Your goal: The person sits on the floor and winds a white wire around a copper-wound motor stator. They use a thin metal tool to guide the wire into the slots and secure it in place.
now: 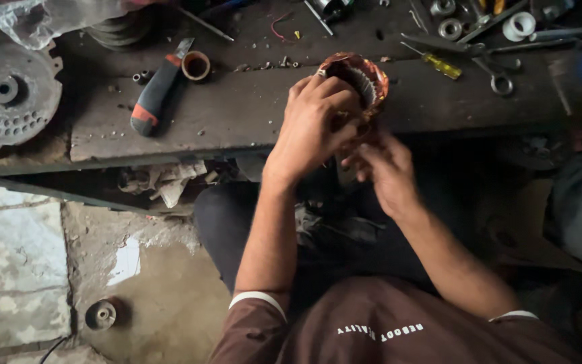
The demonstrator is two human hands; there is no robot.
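A round motor stator with copper windings point(365, 75) rests tilted at the front edge of the dark wooden workbench point(237, 114). My left hand point(318, 125) wraps over its near side, fingers curled on the rim. My right hand point(385, 168) reaches up from below and touches the stator's underside with its fingertips; what the fingertips pinch is hidden. Both forearms rise from my lap, over dark trousers.
On the bench lie a utility knife point(155, 91), a small tape roll point(196, 65), a yellow-handled screwdriver point(436, 63), scissors point(496, 71), a white tape roll point(519, 25) and metal rings. A large metal disc point(8, 94) sits at left. A small round part point(101, 314) lies on the floor.
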